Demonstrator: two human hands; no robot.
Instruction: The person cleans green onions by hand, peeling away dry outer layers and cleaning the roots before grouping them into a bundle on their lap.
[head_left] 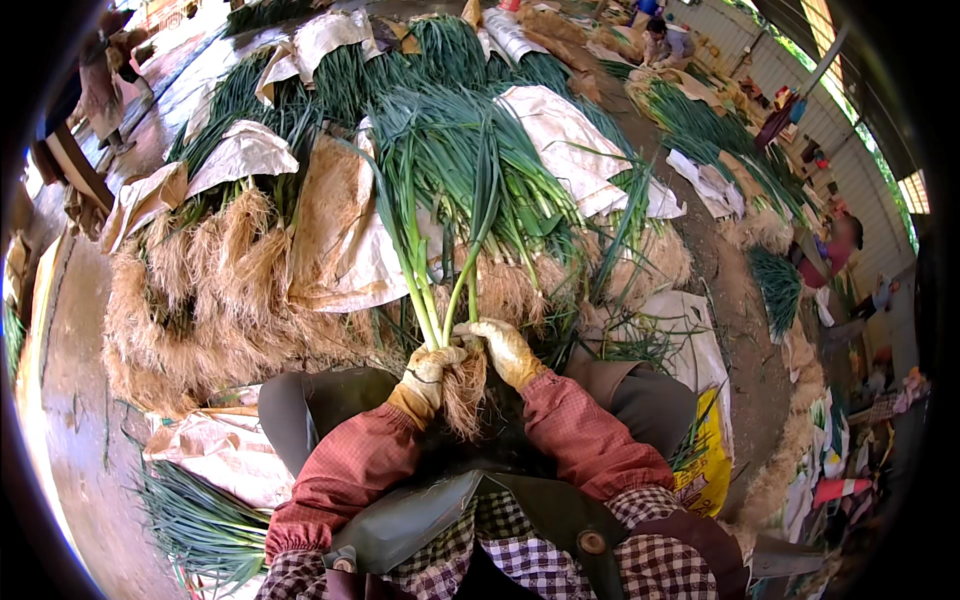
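A few green onions (418, 262) stand upright in front of me, their long leaves reaching away over the pile. My left hand (424, 382), in a yellowed work glove, is closed around their lower white stems. Pale brown roots (464, 392) hang down beside that fist, between my two hands. My right hand (505, 352), gloved as well, is closed with its fingertips at the base of a stem on the right side of the bunch. Just beyond my hands lies a large heap of green onions (480, 170), roots toward me.
Rooty bundles (215, 260) under pale sacks (245, 155) lie at the left. Trimmed-looking green onions (195, 525) rest beside me at lower left. A yellow bag (706, 455) lies by my right knee. Other people (668, 45) work among further rows at the far right.
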